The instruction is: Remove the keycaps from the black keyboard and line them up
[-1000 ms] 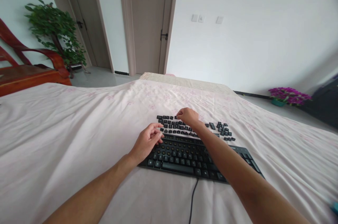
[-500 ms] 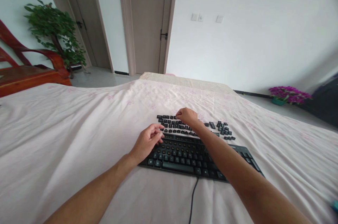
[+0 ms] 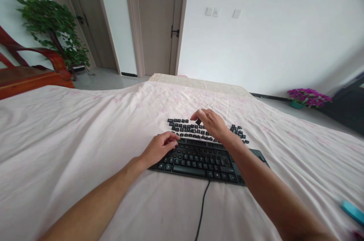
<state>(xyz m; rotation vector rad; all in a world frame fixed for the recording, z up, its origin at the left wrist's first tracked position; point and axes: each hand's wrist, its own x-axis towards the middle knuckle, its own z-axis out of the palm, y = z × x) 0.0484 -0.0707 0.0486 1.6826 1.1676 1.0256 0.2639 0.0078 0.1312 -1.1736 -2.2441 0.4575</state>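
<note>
A black keyboard [image 3: 187, 171] lies on the bed, with many keycaps off its upper left part. My left hand [image 3: 162, 146] rests at its upper left edge, fingers loosely bent and thumb apart, nothing visible in them. Beyond the keyboard, loose black keycaps [image 3: 182, 125] lie in rows. Over the right part of these rows is my right hand [image 3: 212, 122], closed around what looks like a wire keycap puller [image 3: 198, 121]. A dark piece shows below its fingers and thin wire sticks out past the knuckles. The hand hides some keycaps.
More loose keycaps [image 3: 238, 132] form a cluster on the right. The keyboard's cable [image 3: 202, 203] runs toward me over the wrinkled pale sheet [image 3: 113, 180]. At the right edge lies a turquoise object [image 3: 352, 212]. A wooden chair [image 3: 36, 70] stands at left.
My right hand has shifted right and lifted away from the back row of keycaps; the dark piece under its fingers now shows. The left hand stays at the keyboard's edge. The view has tilted slightly.
</note>
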